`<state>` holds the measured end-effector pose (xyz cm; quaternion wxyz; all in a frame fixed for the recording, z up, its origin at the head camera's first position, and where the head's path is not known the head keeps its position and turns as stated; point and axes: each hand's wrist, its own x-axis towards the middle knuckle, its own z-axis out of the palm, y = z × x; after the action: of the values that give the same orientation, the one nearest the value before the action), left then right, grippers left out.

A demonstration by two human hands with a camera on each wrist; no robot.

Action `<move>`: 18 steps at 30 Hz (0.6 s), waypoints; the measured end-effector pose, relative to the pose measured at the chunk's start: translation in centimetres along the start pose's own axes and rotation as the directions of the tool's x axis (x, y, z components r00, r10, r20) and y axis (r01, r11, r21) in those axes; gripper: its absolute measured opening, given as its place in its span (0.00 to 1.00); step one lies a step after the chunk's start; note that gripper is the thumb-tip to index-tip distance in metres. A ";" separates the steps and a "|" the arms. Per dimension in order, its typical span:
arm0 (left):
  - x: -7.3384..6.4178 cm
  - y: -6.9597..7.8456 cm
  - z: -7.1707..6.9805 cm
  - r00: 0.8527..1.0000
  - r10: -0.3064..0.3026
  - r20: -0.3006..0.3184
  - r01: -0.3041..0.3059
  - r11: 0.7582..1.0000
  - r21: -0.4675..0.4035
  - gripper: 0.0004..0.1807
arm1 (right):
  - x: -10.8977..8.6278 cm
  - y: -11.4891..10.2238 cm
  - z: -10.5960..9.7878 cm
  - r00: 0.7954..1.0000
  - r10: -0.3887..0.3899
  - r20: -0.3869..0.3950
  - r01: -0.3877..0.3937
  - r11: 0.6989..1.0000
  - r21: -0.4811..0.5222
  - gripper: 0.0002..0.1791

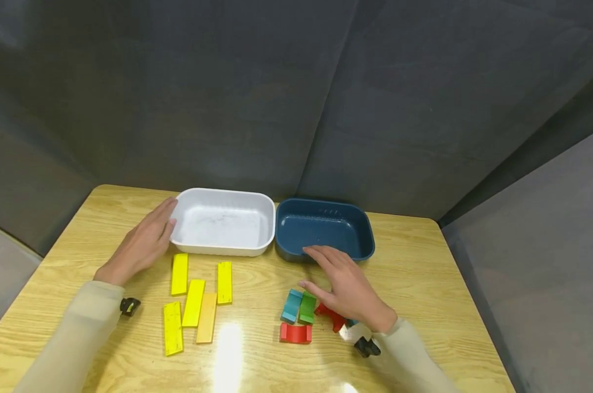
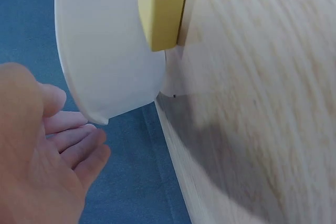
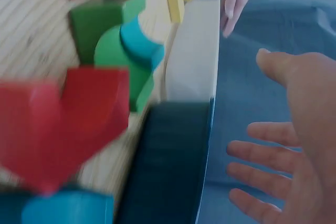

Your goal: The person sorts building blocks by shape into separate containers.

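My left hand (image 1: 144, 237) is at the left end of a white plastic bin (image 1: 223, 251), fingers extended and fingertips right at the rim. In the left wrist view that hand (image 2: 58, 150) holds nothing. Over the front edge of a dark blue bin (image 1: 290, 252) hovers my right hand (image 1: 348, 286), its fingers spread and thumb apart. The right wrist view shows the same hand (image 3: 283, 166) with an empty palm. Below it lie notched blocks: a blue one (image 1: 291, 305), a green one (image 1: 307, 308) and two red ones (image 1: 295, 333). Another blue piece (image 1: 351, 322) is partly hidden by the right wrist.
Several flat yellow blocks (image 1: 193, 303), one of them a paler orange-yellow (image 1: 206, 318), lie in front of the white bin. Both bins stand side by side near the back edge of the wooden table (image 1: 404, 256). Dark grey cloth (image 1: 218, 109) hangs behind.
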<state>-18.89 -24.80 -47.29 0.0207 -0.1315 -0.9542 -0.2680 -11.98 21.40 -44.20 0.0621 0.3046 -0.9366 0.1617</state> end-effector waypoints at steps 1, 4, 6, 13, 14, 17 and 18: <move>0.0 0.0 0.1 1.000 0.006 -0.002 -0.006 1.000 0.000 0.34 | 0.2 -0.3 0.1 1.000 -0.009 0.005 0.009 1.000 0.007 0.39; 0.1 -0.1 0.3 1.000 0.024 -0.002 -0.024 1.000 -0.005 0.33 | 0.8 -1.4 0.5 0.999 -0.044 0.012 0.043 0.999 0.027 0.40; 0.1 0.0 0.4 1.000 0.028 -0.004 -0.028 1.000 -0.009 0.33 | 1.3 -2.0 0.8 0.997 -0.069 0.018 0.068 0.997 0.037 0.39; 0.0 0.2 0.4 1.000 0.022 -0.001 -0.022 1.000 -0.010 0.33 | 2.8 -4.4 1.9 0.985 -0.159 0.064 0.154 0.985 0.073 0.40; 0.0 0.2 0.4 1.000 0.022 0.003 -0.022 1.000 -0.010 0.34 | 3.1 -4.7 2.1 0.983 -0.167 0.075 0.161 0.984 0.080 0.40; 0.0 0.2 0.5 1.000 0.014 0.014 -0.014 1.000 -0.010 0.35 | 3.7 -5.5 2.7 0.976 -0.187 0.115 0.175 0.979 0.107 0.39; 0.0 0.2 0.5 1.000 0.012 0.018 -0.012 1.000 -0.010 0.35 | 3.9 -5.7 2.9 0.973 -0.191 0.128 0.177 0.978 0.113 0.39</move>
<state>-18.77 -24.39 -47.60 0.0132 -0.1396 -0.9522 -0.2714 -11.80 13.87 -44.61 -0.0039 0.4036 -0.8969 0.1809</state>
